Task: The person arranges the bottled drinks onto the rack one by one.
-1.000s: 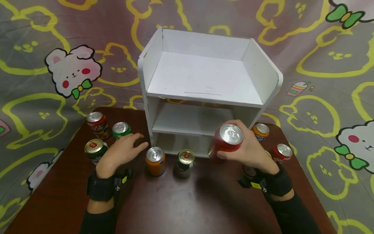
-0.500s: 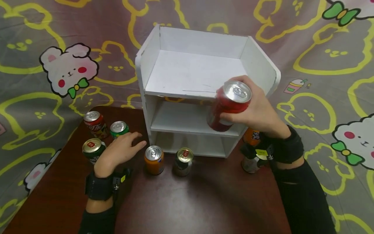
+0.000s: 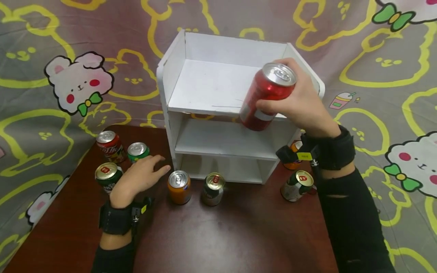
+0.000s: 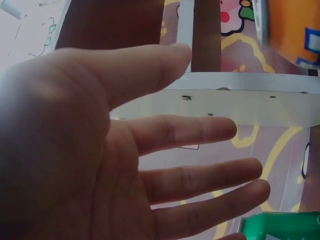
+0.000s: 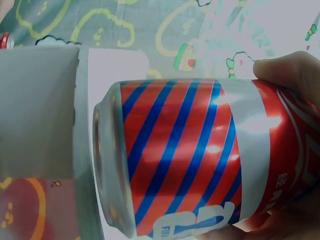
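My right hand (image 3: 302,100) grips a red soda can (image 3: 263,96) by its upper part, tilted, in front of the top board's edge of the white shelf (image 3: 218,85). In the right wrist view the can (image 5: 185,155) shows blue diagonal stripes and a silver band, its base towards the shelf. My left hand (image 3: 141,176) lies with fingers spread and holds nothing. It is between a green can (image 3: 138,151), a dark green can with a gold top (image 3: 107,176) and an orange can (image 3: 179,187). The left wrist view shows its bare palm and straight fingers (image 4: 200,172).
A gold-topped dark can (image 3: 213,189) stands before the shelf beside the orange one. A red can (image 3: 110,146) is at the back left. Right of the shelf are a green-and-white can (image 3: 296,185) and another orange can (image 3: 293,159), partly covered by the right wrist strap.
My right hand has lifted the red can from near the lower shelves up to the height of the top board. My left hand has stayed in place.
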`<action>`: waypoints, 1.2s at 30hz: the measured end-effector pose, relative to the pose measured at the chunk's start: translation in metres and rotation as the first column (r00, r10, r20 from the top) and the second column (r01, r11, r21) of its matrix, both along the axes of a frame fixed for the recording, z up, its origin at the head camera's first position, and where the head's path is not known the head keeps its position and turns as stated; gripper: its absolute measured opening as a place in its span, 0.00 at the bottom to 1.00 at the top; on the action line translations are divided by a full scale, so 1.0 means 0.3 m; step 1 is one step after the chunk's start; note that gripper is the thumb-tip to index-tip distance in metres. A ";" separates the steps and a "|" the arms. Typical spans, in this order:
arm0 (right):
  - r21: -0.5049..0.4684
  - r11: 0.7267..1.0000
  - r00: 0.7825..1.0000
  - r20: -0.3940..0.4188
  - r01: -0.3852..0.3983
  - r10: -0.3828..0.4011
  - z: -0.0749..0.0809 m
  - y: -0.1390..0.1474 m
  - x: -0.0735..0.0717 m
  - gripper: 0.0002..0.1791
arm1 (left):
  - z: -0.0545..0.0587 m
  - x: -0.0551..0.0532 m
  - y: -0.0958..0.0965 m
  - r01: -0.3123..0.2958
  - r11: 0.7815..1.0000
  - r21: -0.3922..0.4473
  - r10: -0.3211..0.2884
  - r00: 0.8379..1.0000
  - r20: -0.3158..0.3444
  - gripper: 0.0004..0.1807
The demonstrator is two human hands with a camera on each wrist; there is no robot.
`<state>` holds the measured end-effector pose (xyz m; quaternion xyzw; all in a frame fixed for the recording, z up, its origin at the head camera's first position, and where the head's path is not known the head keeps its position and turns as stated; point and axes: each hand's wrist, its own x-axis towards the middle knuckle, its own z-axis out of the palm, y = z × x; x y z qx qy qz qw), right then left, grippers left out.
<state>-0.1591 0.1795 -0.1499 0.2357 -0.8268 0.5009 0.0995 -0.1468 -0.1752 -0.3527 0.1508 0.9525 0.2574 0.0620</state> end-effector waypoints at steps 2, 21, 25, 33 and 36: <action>0.016 1.000 1.000 0.004 0.019 -0.019 0.008 -0.007 -0.013 0.36 | -0.001 0.000 0.000 -0.003 1.000 -0.004 0.003 1.000 -0.001 0.31; -0.071 0.997 0.996 0.086 0.008 -0.001 0.002 -0.063 -0.104 0.36 | 0.007 0.006 0.008 0.009 1.000 0.011 -0.009 1.000 -0.005 0.30; -0.115 0.993 0.997 0.074 0.030 -0.022 -0.019 -0.074 -0.112 0.37 | 0.003 0.005 0.009 0.009 1.000 0.012 -0.009 1.000 -0.011 0.30; -0.152 0.986 0.993 0.113 0.064 -0.047 -0.051 -0.095 -0.113 0.39 | 0.000 -0.002 0.006 0.009 1.000 0.000 -0.009 1.000 0.002 0.30; -0.157 0.986 0.991 0.129 0.055 -0.035 -0.069 -0.101 -0.114 0.39 | -0.002 0.000 0.006 0.009 1.000 -0.005 -0.009 1.000 0.012 0.30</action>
